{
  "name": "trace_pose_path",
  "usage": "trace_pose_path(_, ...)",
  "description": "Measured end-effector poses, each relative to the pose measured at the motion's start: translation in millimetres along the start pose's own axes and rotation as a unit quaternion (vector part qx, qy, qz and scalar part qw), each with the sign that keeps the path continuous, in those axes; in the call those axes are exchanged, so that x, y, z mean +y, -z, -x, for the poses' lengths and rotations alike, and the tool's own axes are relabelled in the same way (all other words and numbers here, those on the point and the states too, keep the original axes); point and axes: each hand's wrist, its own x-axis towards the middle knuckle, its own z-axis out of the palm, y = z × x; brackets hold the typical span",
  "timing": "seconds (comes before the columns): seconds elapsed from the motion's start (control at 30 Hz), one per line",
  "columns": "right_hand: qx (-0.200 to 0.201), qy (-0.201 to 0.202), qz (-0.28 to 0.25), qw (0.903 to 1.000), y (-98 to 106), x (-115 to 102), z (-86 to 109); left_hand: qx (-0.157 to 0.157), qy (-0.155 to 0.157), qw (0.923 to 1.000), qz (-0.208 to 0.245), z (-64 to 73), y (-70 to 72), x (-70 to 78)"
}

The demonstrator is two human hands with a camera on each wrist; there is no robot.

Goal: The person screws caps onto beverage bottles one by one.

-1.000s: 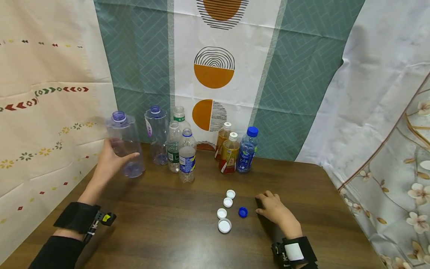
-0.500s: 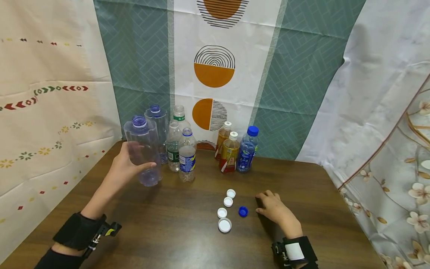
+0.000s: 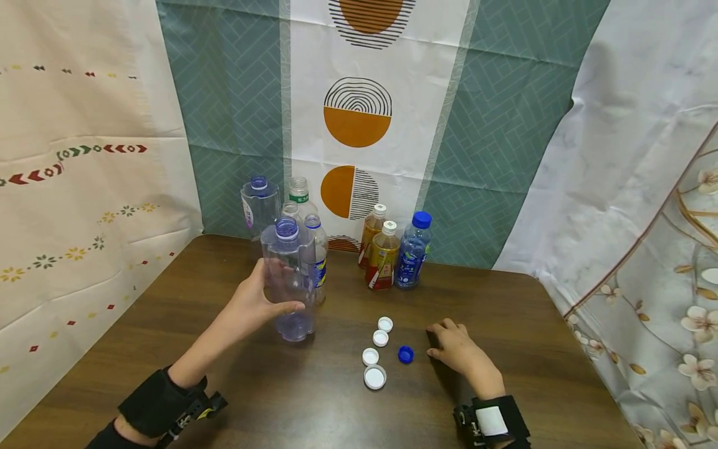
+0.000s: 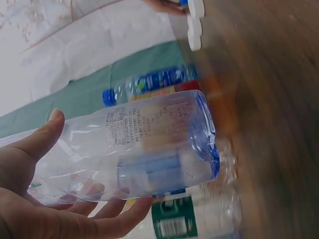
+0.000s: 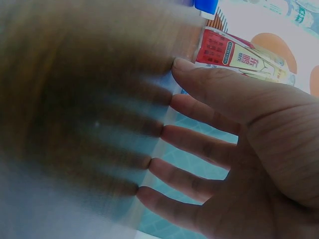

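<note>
My left hand (image 3: 259, 299) grips a large, clear bluish plastic bottle (image 3: 297, 259) round its side, thumb in front and fingers behind. The bottle is upright with an uncapped neck, and seems held just above the table. In the left wrist view, printed text shows on the bottle (image 4: 154, 132). My right hand (image 3: 461, 350) rests its fingertips on the table, fingers spread and loosely bent, holding nothing. Nearest to it lies a blue cap (image 3: 406, 355). Left of that cap, several white caps form a rough line, the largest white cap (image 3: 374, 377) closest to me.
Behind the held bottle stand another large bluish bottle (image 3: 262, 206), a green-labelled bottle (image 3: 303, 202) and a blue-labelled bottle (image 3: 320, 271). Further right are two white-capped amber bottles, the front amber bottle (image 3: 382, 259) beside a blue-capped bottle (image 3: 412, 252). Patterned cloth hangs behind the wooden table (image 3: 477, 299).
My left hand has carried the large bluish bottle rightward and nearer to me, from the table's left side to in front of the other uncapped bottles. My right hand has stayed put.
</note>
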Motion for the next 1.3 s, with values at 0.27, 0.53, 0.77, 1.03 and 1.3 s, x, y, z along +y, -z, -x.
trace_pose_path(0.27,0.004,0.001,-0.001,1.0,-0.3,1.3,0.7,-0.037,0.001,0.9992,0.016,-9.2,-32.6,9.4)
trace_pose_path(0.53,0.001,-0.001,-0.002,1.0,-0.8,-1.7,0.0,-0.053,-0.017,0.9982,0.023,-11.1,-57.5,15.3)
trace_pose_path(0.77,0.002,0.003,-0.001,1.0,-0.3,-1.4,0.5,-0.058,-0.024,0.9976,0.03,-10.8,-70.9,11.8)
trace_pose_path(1.03,0.008,0.018,-0.002,0.9998,-1.0,-1.7,0.4,-0.057,-0.019,0.9978,0.027,-9.9,-75.5,6.7)
trace_pose_path(1.3,0.012,0.02,0.003,0.9997,-0.7,0.6,1.2,-0.064,-0.016,0.9973,0.033,-10.9,-77.9,7.5)
